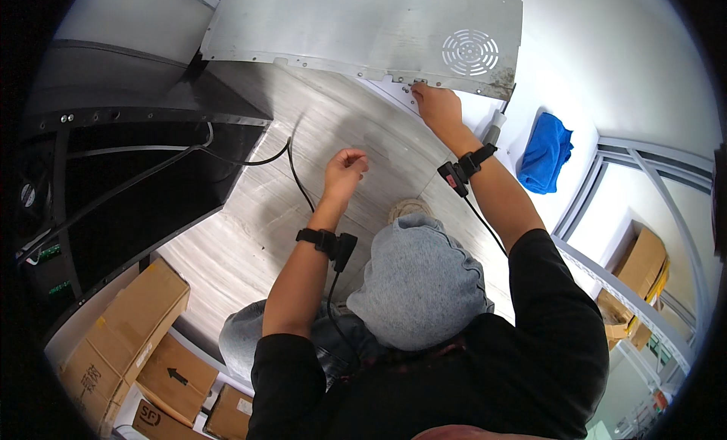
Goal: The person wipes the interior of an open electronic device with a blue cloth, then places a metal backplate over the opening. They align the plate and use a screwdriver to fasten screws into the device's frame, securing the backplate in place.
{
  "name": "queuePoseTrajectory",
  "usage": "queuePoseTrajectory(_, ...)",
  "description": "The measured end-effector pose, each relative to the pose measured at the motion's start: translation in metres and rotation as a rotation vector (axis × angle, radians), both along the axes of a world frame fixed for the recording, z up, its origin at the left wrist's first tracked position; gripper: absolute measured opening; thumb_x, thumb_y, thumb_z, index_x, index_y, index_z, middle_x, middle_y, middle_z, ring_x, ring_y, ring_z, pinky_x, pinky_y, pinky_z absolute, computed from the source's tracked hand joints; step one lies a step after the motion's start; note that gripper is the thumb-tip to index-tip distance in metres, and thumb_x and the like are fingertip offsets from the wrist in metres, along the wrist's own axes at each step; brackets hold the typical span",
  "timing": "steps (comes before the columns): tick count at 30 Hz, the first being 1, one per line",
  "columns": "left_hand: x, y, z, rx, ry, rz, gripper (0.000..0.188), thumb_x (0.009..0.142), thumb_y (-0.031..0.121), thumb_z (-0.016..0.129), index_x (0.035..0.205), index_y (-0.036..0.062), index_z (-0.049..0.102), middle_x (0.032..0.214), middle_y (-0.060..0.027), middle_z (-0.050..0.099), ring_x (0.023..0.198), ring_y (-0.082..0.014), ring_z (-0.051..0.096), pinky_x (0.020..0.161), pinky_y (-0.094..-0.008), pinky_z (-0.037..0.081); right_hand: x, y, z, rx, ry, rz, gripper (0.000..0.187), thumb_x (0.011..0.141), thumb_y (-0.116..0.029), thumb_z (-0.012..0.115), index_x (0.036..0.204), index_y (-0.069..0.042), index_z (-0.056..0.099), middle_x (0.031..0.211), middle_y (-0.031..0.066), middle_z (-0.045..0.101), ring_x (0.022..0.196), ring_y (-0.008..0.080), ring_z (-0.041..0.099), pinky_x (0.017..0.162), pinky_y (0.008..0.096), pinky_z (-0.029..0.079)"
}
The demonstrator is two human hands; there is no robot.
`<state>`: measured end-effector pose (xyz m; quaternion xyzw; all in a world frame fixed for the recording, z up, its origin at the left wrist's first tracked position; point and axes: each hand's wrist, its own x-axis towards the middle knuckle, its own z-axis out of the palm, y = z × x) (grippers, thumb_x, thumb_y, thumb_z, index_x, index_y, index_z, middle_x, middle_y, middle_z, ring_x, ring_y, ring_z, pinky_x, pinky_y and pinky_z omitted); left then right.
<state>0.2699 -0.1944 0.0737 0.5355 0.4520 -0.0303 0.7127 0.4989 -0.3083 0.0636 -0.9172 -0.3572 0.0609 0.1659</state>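
At the front edge of a grey sheet-metal panel point(363, 31) with a round vent, my right hand point(438, 110) has its fingertips pinched together beside several small screws point(406, 89) on a white surface. Whatever those fingertips grip is too small to make out. My left hand point(345, 175) hovers over the floor with its fingers curled in and the thumb against them; anything inside is hidden. Just right of my right hand lies a grey-handled tool point(496, 127) resembling a screwdriver, partly hidden by my wrist.
A blue cloth point(546, 152) lies on the white surface at right. On the left stands an open black metal cabinet point(151, 163) with a loose black cable point(290, 156) hanging out. Cardboard boxes point(125, 326) sit at lower left. Metal shelving point(628, 288) is at right.
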Motion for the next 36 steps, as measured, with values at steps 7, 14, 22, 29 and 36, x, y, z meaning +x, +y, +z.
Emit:
queuePoseTrajectory(7, 0.001, -0.002, 0.003, -0.024, -0.012, -0.006, 0.012, 0.092, 0.013, 0.062, 0.103, 0.0084, 0.062, 0.098, -0.0021, 0.065, 0.088, -0.0135, 0.063, 0.075, -0.0274, 0.048, 0.003, -0.005, 0.002, 0.044, 0.023, 0.004, 0.018, 0.089, -0.028, 0.059, 0.094, -0.014, 0.070, 0.072, 0.0143, 0.067, 0.067, 0.0350, 0.065, 0.061, 0.0461, 0.051)
queuePoseTrajectory(14, 0.001, -0.005, 0.000, -0.035, 0.005, 0.004, 0.013, 0.091, 0.012, 0.062, 0.103, 0.0080, 0.062, 0.097, -0.0021, 0.064, 0.088, -0.0134, 0.062, 0.074, -0.0276, 0.047, 0.010, -0.008, -0.004, 0.053, -0.020, -0.075, 0.027, 0.086, -0.031, 0.063, 0.086, -0.005, 0.071, 0.073, 0.0157, 0.066, 0.069, 0.0356, 0.065, 0.062, 0.0455, 0.051)
queuePoseTrajectory(22, 0.023, -0.005, 0.006, -0.020, -0.068, -0.068, 0.016, 0.093, 0.015, 0.059, 0.106, 0.0069, 0.061, 0.099, -0.0033, 0.065, 0.089, -0.0140, 0.063, 0.076, -0.0288, 0.048, 0.008, -0.003, -0.004, -0.004, -0.023, -0.158, 0.029, 0.083, -0.034, 0.064, 0.085, -0.006, 0.071, 0.079, 0.0142, 0.068, 0.071, 0.0355, 0.065, 0.064, 0.0448, 0.052)
queuePoseTrajectory(29, 0.080, -0.015, 0.022, -0.106, -0.126, -0.074, 0.017, 0.093, 0.015, 0.058, 0.109, 0.0070, 0.061, 0.100, -0.0042, 0.066, 0.089, -0.0140, 0.064, 0.075, -0.0276, 0.049, 0.005, 0.004, -0.003, 0.002, -0.022, -0.188, 0.029, 0.085, -0.033, 0.062, 0.080, -0.006, 0.071, 0.075, 0.0148, 0.067, 0.068, 0.0360, 0.065, 0.061, 0.0454, 0.052)
queuePoseTrajectory(36, 0.087, -0.019, 0.020, -0.134, -0.129, -0.089, 0.018, 0.094, 0.015, 0.057, 0.110, 0.0072, 0.061, 0.102, -0.0048, 0.066, 0.091, -0.0143, 0.064, 0.077, -0.0285, 0.049, 0.005, 0.001, 0.002, 0.076, -0.003, -0.112, 0.025, 0.088, -0.025, 0.060, 0.086, -0.002, 0.068, 0.070, 0.0139, 0.067, 0.062, 0.0326, 0.064, 0.056, 0.0408, 0.051)
